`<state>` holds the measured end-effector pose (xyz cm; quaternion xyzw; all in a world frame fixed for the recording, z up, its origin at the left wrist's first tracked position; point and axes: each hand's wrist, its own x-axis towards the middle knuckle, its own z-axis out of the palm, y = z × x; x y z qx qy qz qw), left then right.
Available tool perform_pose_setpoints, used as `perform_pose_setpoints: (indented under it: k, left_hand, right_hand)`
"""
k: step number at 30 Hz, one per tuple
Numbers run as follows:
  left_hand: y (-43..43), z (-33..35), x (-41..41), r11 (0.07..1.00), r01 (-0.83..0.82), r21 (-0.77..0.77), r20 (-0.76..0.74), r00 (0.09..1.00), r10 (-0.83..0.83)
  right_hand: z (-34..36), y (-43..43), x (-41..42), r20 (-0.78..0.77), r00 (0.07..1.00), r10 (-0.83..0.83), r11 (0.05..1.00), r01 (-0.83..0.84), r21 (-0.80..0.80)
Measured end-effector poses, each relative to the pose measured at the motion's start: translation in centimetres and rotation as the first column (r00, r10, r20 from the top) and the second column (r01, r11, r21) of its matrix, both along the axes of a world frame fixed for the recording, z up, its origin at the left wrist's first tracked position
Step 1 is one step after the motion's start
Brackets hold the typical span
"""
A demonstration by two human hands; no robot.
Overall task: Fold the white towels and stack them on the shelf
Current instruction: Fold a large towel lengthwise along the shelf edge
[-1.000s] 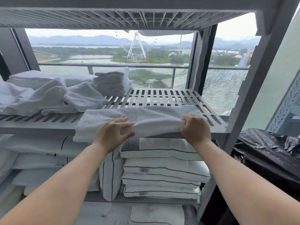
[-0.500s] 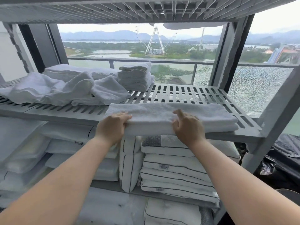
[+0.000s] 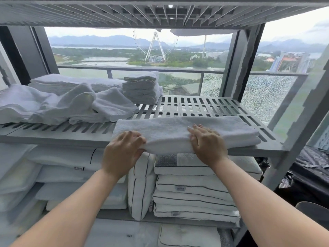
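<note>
Change: the right hand (image 3: 207, 145) has slid in from the towel's right end to its middle, and its fingers have flattened out. The left hand (image 3: 122, 150) has shifted to the left end.
Towel: the folded towel (image 3: 178, 129), a long white band, lies across the front right of the slatted shelf (image 3: 204, 106), its near edge at the shelf's lip.
Left hand: fingers curled over the towel's left front corner, gripping the fold.
Right hand: fingers laid nearly straight on top of the towel, pressing it down. The thumb is out of sight.
Step in hand: likely the next fold, with the towel lengthwise-folded and now ready to be shortened end over end.
Next move: probably the left hand carries its end across while the right hand pins the middle. The edges need to stay lined up and the towel must not slip off the front.
Still to do: loose towels (image 3: 62, 104) lie heaped on the shelf's left.
Destination: a neat towel stack (image 3: 141, 88) stands at the back of the shelf.
Below: pillows (image 3: 192, 189) fill the lower shelf.
</note>
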<state>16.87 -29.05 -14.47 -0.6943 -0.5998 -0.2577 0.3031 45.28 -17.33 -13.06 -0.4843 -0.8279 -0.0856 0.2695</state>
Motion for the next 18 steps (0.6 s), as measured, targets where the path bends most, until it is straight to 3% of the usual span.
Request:
perform_pose_setpoints:
  k: [3, 8, 13, 18]
  left_hand:
    - [0.4, 0.3, 0.5, 0.999, -0.004, 0.037, -0.007, 1.0, 0.005]
    - [1.3, 1.5, 4.7, 0.982, -0.002, -0.19, 0.009, 1.0, 0.004]
    - [4.1, 2.1, 11.2, 0.946, 0.018, -0.324, -0.099, 0.994, -0.053]
    - [5.3, 1.5, 15.2, 0.932, -0.018, -0.362, -0.061, 0.998, -0.004]
  right_hand:
    - [-0.2, -0.3, 1.6, 0.078, 0.99, 0.118, 0.992, -0.121, 0.04]
    - [-0.4, -0.9, 2.4, 0.23, 0.964, 0.136, 0.989, -0.146, 0.028]
    - [0.3, -1.5, 2.8, 0.152, 0.971, 0.182, 0.983, -0.183, -0.006]
    - [1.0, -3.4, 5.4, 0.087, 0.982, 0.168, 0.973, -0.18, 0.142]
